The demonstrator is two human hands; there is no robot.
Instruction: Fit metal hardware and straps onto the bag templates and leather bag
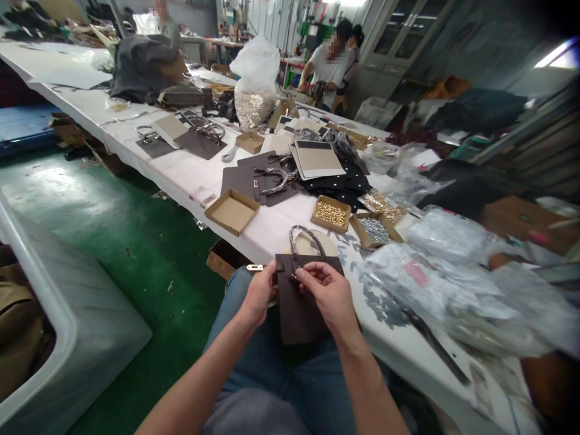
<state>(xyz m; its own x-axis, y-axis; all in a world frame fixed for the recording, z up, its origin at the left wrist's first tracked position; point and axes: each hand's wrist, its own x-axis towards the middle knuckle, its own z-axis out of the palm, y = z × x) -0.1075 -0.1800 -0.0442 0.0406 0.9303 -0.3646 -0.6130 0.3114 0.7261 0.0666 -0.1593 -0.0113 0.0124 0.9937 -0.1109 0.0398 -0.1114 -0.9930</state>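
A dark brown bag panel (301,314) rests upright over my lap against the table edge. A looped handle (302,232) in clear wrap rises from its top. My left hand (260,294) is closed on the panel's left edge. A small light-coloured metal clasp piece (254,267) sticks out by the left fingers. On the panel's front, the thumb and forefinger of my right hand (330,290) pinch the lower end of the handle, where a small shiny bit shows. Its other fingers are curled. Behind the panel lies a cream rounded piece (324,243).
On the white table (190,175) stand a cardboard tray (232,212), a box of gold fittings (330,213) and a box of silver fittings (373,229). Bagged parts (421,272) crowd the right. A grey bin (90,338) stands left. A co-worker (328,63) bends over the far end.
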